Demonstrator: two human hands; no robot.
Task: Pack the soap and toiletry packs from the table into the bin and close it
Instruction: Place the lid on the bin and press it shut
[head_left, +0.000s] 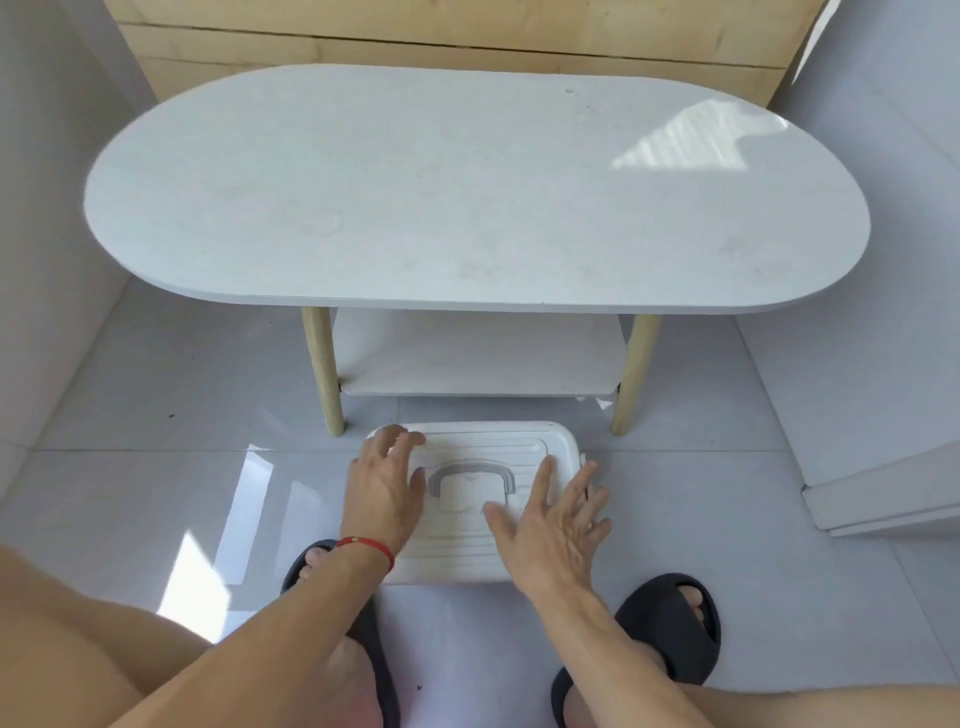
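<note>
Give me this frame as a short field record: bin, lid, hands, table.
bin: white bin on the floor, in front of the table
lid: lid on, grey handle lying flat
left hand: left hand open, over the lid's left edge
right hand: right hand open, fingers spread over the lid's right side
table: white oval table, no packs visible

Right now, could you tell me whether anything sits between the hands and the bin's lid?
Nothing visible does. The left hand and the right hand, fingers spread, are over the white lid on the bin, either side of its grey handle. The table holds no packs.
</note>
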